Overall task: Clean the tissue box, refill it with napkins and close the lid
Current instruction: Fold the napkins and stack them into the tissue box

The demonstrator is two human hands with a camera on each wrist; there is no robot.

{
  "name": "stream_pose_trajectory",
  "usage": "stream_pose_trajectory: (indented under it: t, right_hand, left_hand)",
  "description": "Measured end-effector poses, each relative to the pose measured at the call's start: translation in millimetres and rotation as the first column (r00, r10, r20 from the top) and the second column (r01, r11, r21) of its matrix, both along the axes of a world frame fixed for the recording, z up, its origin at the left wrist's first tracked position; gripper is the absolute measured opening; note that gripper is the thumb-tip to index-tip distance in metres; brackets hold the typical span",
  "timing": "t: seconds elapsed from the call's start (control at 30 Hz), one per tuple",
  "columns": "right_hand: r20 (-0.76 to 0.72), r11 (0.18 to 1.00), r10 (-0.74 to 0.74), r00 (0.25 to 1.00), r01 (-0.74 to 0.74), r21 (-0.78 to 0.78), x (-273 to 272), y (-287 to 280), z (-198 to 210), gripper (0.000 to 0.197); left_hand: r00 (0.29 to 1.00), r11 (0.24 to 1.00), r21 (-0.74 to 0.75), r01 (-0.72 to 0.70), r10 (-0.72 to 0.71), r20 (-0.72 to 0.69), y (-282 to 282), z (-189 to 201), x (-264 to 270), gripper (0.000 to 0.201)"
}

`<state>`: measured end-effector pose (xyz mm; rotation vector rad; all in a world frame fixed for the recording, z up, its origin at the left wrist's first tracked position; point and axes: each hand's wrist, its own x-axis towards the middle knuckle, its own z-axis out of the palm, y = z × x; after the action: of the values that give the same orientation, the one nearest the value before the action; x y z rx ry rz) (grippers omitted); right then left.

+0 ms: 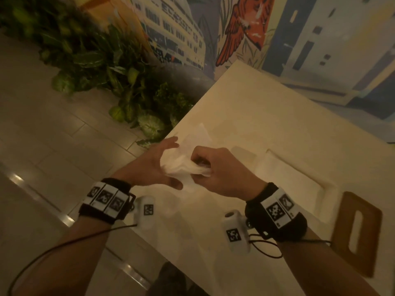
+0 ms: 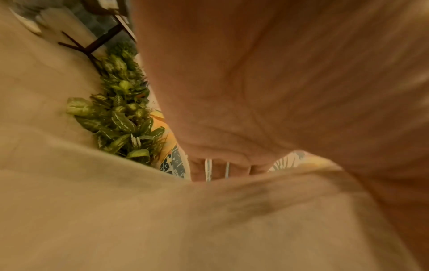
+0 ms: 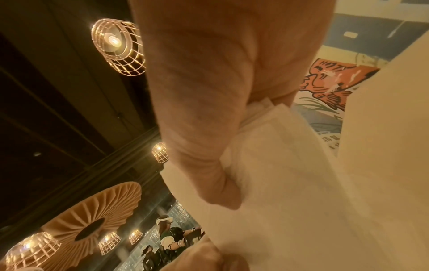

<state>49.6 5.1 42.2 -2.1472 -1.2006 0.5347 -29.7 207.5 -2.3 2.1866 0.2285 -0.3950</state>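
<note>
A soft, crumpled white paper napkin is over a smooth, matt cream table, a brown wooden lid lies at its right edge, and the floor is glossy tile.

From head height we look steeply down on both hands over the table; our wrist cameras sit tight against each palm, sharing the painted wall beyond the fingers.
</note>
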Motion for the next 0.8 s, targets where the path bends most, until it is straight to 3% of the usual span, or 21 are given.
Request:
stream_pose_trajectory:
  t: [0.17,0.27,0.33,0.4,0.43,0.47,0.53,0.63,0.73,0.8]
  right_hand:
    - [0.027,1.000,0.028,0.999,-0.028,-0.012,-1,-6,-1,0.026]
    - [0.014,0.999,0.047,0.999,-0.047,-0.001,0,-11,0,0.022]
    - [0.008,0.998,0.062,0.998,-0.062,0.002,0,-14,3,0.019]
    - [0.005,0.997,0.077,0.997,-0.077,0.005,1,-16,4,0.018]
    - [0.003,0.997,0.083,0.997,-0.083,0.007,1,-17,5,0.017]
    - [0.003,0.996,0.086,0.996,-0.086,0.009,1,-17,4,0.017]
    - [0.002,0.996,0.084,0.996,-0.084,-0.003,1,-18,2,0.016]
    - [-0.013,0.997,0.058,0.998,-0.058,-0.043,2,-22,-5,0.017]
    - [-0.033,0.998,0.039,0.999,-0.041,-0.050,2,-27,-11,0.018]
    - [-0.034,0.998,0.024,0.999,-0.026,-0.060,3,-30,-13,0.019]
  left_hand:
    - [0.982,0.984,0.031,0.174,-0.171,-0.084,4,-12,13,0.138]
    - [0.978,0.976,-0.092,0.198,-0.203,-0.049,10,-12,21,0.147]
    - [0.980,0.947,-0.259,0.188,-0.200,-0.019,15,-9,31,0.131]
    - [0.991,0.924,-0.360,0.130,-0.132,0.018,16,-6,43,0.079]
    - [0.995,0.936,-0.338,0.096,-0.092,0.029,14,-4,51,0.052]
    - [0.997,0.958,-0.276,0.072,-0.063,0.040,11,-5,60,0.040]
    - [0.990,0.991,-0.078,0.111,-0.103,0.092,2,-6,77,0.036]
    - [0.953,0.951,0.100,0.291,-0.298,0.062,-12,-16,98,0.049]
    - [0.905,0.897,0.128,0.424,-0.423,-0.035,-22,-23,109,0.064]
    - [0.890,0.877,0.149,0.456,-0.452,-0.065,-28,-25,116,0.062]
